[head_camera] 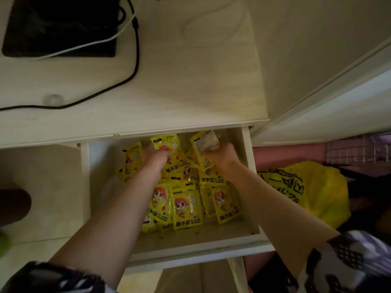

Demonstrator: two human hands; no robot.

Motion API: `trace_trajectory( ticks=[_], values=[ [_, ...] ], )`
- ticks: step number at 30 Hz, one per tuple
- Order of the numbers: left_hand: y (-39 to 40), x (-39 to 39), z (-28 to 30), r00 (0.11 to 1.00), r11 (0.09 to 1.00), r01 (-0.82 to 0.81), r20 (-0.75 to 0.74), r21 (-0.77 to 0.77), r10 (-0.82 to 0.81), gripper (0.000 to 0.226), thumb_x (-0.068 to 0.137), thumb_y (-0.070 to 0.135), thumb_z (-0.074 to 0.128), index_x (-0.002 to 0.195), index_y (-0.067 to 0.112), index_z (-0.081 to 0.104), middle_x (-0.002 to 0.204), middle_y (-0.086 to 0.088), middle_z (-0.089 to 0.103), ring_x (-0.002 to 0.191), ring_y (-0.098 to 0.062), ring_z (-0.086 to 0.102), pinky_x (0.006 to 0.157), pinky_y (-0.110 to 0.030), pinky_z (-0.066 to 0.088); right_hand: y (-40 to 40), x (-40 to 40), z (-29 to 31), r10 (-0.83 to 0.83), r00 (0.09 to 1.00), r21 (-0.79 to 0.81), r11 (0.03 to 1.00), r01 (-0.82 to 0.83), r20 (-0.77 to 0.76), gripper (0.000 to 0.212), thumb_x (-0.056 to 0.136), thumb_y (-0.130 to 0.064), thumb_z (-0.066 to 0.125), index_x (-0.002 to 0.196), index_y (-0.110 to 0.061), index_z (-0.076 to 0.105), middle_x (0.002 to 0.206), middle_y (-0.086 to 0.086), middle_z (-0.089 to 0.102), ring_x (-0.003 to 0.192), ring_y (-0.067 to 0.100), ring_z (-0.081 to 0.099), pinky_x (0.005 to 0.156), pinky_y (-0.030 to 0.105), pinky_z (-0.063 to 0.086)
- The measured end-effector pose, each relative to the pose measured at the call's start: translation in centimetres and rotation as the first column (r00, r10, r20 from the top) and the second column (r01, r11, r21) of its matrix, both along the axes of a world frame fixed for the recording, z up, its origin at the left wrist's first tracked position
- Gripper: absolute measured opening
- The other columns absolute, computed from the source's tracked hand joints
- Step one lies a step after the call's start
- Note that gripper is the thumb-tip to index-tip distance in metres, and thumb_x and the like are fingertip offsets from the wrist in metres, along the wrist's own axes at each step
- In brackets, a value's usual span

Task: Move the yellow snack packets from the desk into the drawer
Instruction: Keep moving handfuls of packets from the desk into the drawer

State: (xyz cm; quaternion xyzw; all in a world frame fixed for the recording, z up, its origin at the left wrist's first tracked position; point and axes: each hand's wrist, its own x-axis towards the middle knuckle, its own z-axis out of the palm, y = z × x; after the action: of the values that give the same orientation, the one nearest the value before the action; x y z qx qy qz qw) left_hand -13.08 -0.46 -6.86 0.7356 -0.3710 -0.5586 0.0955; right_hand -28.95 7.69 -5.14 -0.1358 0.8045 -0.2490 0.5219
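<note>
The pale wooden drawer (249, 244) stands pulled out below the desk top (169, 92). Several yellow snack packets (186, 208) with a red-haired cartoon figure lie heaped inside it. My left hand (155, 158) reaches into the back of the drawer and grips a yellow packet (167, 142) by its lower part. My right hand (222, 155) is beside it, to the right, fingers curled round another yellow packet (204, 144) that shows its printed back. Both packets are held just above the heap. No packet is visible on the desk top.
A black flat device (61, 28) lies at the desk's back left with a white cable (88, 44) and a black cable (135, 60) running across the top. A yellow plastic bag (313, 187) sits on the floor right of the drawer. A wall is on the right.
</note>
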Motion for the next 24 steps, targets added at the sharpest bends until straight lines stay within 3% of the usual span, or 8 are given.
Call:
trace_trajectory(
  ticks=[2, 6, 9, 12, 14, 17, 22, 24],
  values=[
    [-0.1, 0.0, -0.4, 0.996, 0.996, 0.081, 0.031, -0.027, -0.08, 0.073, 0.084, 0.013, 0.071, 0.146, 0.017, 0.033, 0.145, -0.007, 0.044, 0.127, -0.029, 0.047, 0.102, -0.044, 0.043, 0.3, -0.2, 0.2, 0.051, 0.996, -0.017, 0.998, -0.053, -0.068, 0.039, 0.081, -0.016, 0.069, 0.119, -0.013, 0.06, 0.11, 0.01, 0.068, 0.098, 0.028, 0.066, 0.084, 0.043, 0.057],
    [0.2, 0.3, 0.1, 0.939, 0.934, 0.327, 0.158, -0.143, -0.305, 0.046, 0.085, 0.005, 0.066, 0.128, 0.015, 0.054, 0.121, -0.006, 0.064, 0.104, -0.026, 0.062, 0.079, -0.033, 0.052, 1.1, -0.2, 0.3, 0.159, 0.965, 0.034, 0.987, -0.155, -0.207, 0.032, 0.09, -0.015, 0.057, 0.12, -0.008, 0.05, 0.106, 0.009, 0.062, 0.094, 0.03, 0.063, 0.069, 0.034, 0.05],
    [0.8, 0.8, 1.5, 0.901, 0.895, 0.413, 0.218, -0.166, -0.375, 0.054, 0.082, -0.01, 0.056, 0.131, 0.014, 0.053, 0.125, -0.009, 0.062, 0.107, -0.03, 0.062, 0.081, -0.033, 0.053, 1.9, -0.2, 0.2, 0.198, 0.942, 0.113, 0.978, -0.174, -0.27, 0.033, 0.091, -0.011, 0.052, 0.123, -0.006, 0.049, 0.111, 0.013, 0.064, 0.073, 0.022, 0.058, 0.052, 0.023, 0.042],
    [1.6, 1.9, 3.0, 0.855, 0.862, 0.482, 0.3, -0.159, -0.422, 0.062, 0.084, -0.009, 0.052, 0.141, 0.015, 0.043, 0.14, -0.007, 0.052, 0.108, -0.03, 0.061, 0.065, -0.025, 0.048, 3.2, 0.0, 1.1, 0.213, 0.945, 0.132, 0.974, -0.185, -0.248, 0.036, 0.092, -0.015, 0.052, 0.125, -0.006, 0.046, 0.109, 0.014, 0.065, 0.064, 0.017, 0.051, 0.042, 0.02, 0.031],
    [2.3, 2.7, 4.1, 0.851, 0.857, 0.488, 0.312, -0.168, -0.423, 0.061, 0.085, -0.005, 0.054, 0.142, 0.013, 0.043, 0.141, -0.008, 0.052, 0.114, -0.029, 0.059, 0.069, -0.02, 0.047, 4.2, 0.2, 2.2, 0.217, 0.948, 0.126, 0.973, -0.192, -0.234, 0.038, 0.09, -0.021, 0.054, 0.125, -0.006, 0.046, 0.104, 0.012, 0.065, 0.066, 0.019, 0.054, 0.044, 0.022, 0.034],
    [3.9, 4.0, 6.3, 0.876, 0.87, 0.454, 0.274, -0.19, -0.397, 0.052, 0.088, 0.005, 0.062, 0.137, 0.01, 0.048, 0.129, -0.012, 0.061, 0.111, -0.027, 0.061, 0.086, -0.031, 0.05, 5.7, 0.7, 4.3, 0.206, 0.955, 0.131, 0.975, -0.181, -0.213, 0.041, 0.089, -0.023, 0.057, 0.124, -0.005, 0.046, 0.095, 0.008, 0.06, 0.065, 0.015, 0.054, 0.043, 0.023, 0.033],
    [7.8, 6.2, 10.2, 0.882, 0.87, 0.438, 0.296, -0.226, -0.366, 0.041, 0.092, 0.006, 0.056, 0.133, 0.007, 0.05, 0.123, -0.009, 0.064, 0.099, -0.022, 0.062, 0.06, -0.015, 0.039, 7.9, 2.0, 8.2, 0.343, 0.901, 0.107, 0.939, -0.326, -0.265, 0.035, 0.092, -0.018, 0.048, 0.127, -0.011, 0.049, 0.096, 0.007, 0.063, 0.061, 0.012, 0.055, 0.039, 0.019, 0.032],
    [9.5, 7.2, 11.5, 0.884, 0.864, 0.434, 0.308, -0.255, -0.353, 0.038, 0.093, 0.009, 0.056, 0.13, 0.008, 0.053, 0.119, -0.006, 0.066, 0.089, -0.018, 0.062, 0.062, -0.019, 0.043, 8.9, 2.8, 10.0, 0.4, 0.871, 0.081, 0.915, -0.394, -0.284, 0.039, 0.095, -0.018, 0.047, 0.133, -0.011, 0.044, 0.104, 0.009, 0.062, 0.068, 0.016, 0.058, 0.041, 0.021, 0.035]
  ],
)
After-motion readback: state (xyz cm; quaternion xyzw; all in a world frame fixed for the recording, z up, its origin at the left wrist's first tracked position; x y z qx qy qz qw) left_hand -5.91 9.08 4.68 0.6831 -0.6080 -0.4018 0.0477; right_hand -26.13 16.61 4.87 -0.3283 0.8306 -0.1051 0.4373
